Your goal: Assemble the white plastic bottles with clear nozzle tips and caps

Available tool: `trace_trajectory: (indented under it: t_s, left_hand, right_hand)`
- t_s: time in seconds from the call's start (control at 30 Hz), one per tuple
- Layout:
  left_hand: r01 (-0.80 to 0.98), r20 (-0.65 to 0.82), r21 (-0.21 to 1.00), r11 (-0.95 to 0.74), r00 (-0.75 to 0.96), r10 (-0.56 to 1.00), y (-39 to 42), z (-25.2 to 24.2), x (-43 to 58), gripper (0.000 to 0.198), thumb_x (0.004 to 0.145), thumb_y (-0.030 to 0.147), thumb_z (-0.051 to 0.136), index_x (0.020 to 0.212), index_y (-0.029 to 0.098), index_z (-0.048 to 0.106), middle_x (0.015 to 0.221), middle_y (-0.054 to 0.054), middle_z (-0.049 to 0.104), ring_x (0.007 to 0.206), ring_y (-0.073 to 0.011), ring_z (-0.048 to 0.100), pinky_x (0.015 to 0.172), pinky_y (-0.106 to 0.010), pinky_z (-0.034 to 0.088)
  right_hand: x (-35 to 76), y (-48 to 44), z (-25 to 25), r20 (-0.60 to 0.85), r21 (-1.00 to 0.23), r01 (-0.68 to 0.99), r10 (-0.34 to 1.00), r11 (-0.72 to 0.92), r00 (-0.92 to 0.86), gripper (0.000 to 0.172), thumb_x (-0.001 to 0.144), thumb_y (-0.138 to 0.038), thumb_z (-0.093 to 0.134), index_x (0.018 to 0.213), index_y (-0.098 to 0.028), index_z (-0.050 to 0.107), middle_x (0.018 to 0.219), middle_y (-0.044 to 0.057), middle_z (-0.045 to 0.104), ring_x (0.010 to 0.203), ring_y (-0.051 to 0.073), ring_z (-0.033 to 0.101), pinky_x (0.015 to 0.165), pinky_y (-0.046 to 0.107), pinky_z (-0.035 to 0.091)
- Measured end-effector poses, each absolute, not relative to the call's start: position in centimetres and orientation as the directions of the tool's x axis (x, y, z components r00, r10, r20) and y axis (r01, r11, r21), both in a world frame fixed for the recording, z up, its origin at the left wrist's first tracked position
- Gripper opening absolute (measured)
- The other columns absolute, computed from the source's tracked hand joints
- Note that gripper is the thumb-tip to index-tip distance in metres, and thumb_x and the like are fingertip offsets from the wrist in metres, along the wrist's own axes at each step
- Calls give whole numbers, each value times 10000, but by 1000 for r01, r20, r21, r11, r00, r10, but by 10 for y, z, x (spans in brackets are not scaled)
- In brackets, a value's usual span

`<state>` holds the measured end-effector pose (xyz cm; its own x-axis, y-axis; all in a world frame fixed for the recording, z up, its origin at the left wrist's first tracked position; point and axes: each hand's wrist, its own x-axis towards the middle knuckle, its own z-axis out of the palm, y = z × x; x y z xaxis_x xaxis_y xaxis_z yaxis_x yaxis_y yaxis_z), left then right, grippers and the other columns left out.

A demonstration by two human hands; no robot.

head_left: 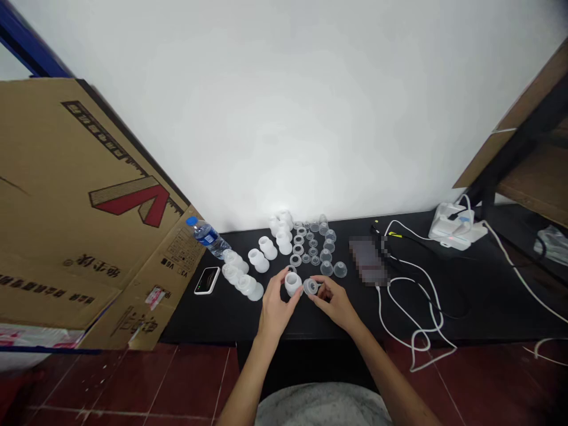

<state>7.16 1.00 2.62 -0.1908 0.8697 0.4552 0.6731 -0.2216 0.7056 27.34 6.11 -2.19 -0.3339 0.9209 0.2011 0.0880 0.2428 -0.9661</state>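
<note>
Head view: my left hand (277, 309) grips a frosted white cup (293, 284), my right hand (335, 303) a small clear cup (310, 287); where they meet is hidden.

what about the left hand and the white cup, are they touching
Touching: the head view shows the left hand with its fingers against the side of the white cup.

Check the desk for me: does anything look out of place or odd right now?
A large cardboard sheet leans at a slant over the left end of the desk, its edge beside the water bottle, crowding that end. A white cable also droops past the desk's front edge in loose loops, hanging over the floor.
</note>
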Motion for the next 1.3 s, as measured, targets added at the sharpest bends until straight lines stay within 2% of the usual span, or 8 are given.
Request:
trace_trajectory:
  t_s: [0.13,0.27,0.5,0.57,0.7,0.83,0.93,1.3]
  left_hand:
    - [608,372,776,-170,-223,901,14,8,72,493,922,371,810,1377,264,650,1308,-92,765,1175,-285,762,1040,-442,619]
    - [605,327,780,-158,-179,928,13,-1,67,486,893,346,836,1343,267,672,1271,-85,785,1152,-295,771,1030,-446,619]
    - [566,432,767,-301,-108,895,12,-5,59,332,1019,244,649,1350,267,653,1418,-118,692,1350,-298,656,1160,-487,516]
    - [548,459,767,-334,-104,883,12,-6,57,322,1027,239,635,1348,263,642,1436,-130,666,1373,-304,630,1163,-498,505]
    - [486,418,818,-308,-133,899,12,-7,56,328,1006,282,685,1333,267,664,1380,-128,654,1343,-308,631,1149,-494,507]
    - [271,273,942,-200,-268,924,11,-13,57,498,907,374,824,1334,253,597,1295,-103,675,1220,-276,696,1070,-446,566]
    - [164,205,973,-163,-286,936,12,-16,57,493,870,414,858,1242,242,584,1221,-83,704,1154,-255,719,1021,-413,591]
    - [122,184,980,-154,-293,938,11,-16,50,489,949,529,738,1332,238,648,1339,-114,669,1254,-302,666,1006,-412,589]
  right_hand:
    - [274,63,-25,198,-974,46,928,224,-316,465,932,-416,776,1354,-250,671,816,-12,660,700,176,602,664,304,511]
    - [273,64,-28,194,-978,10,933,206,-304,384,941,-455,784,1255,-260,681,865,3,696,709,178,602,661,302,509]
    - [275,62,-20,223,-971,24,934,239,-281,366,899,-470,835,1163,-262,690,991,26,682,760,174,591,680,296,517]
    - [276,62,-18,230,-965,63,941,253,-250,362,885,-471,847,1135,-256,699,938,12,659,724,164,562,663,291,501]
    - [276,62,-18,191,-977,38,938,211,-290,329,922,-466,806,1134,-249,679,861,-2,658,724,173,595,668,294,503]
    - [276,61,-21,163,-981,47,936,187,-311,276,954,-480,773,1069,-241,699,909,31,733,787,200,671,729,321,541]
    - [275,61,-22,143,-983,63,940,171,-311,284,955,-496,773,1052,-235,718,901,42,759,814,217,705,740,333,559]
    - [273,64,-24,50,-995,-96,963,25,-266,430,894,-603,812,1033,-218,682,841,44,771,658,192,713,604,318,573]
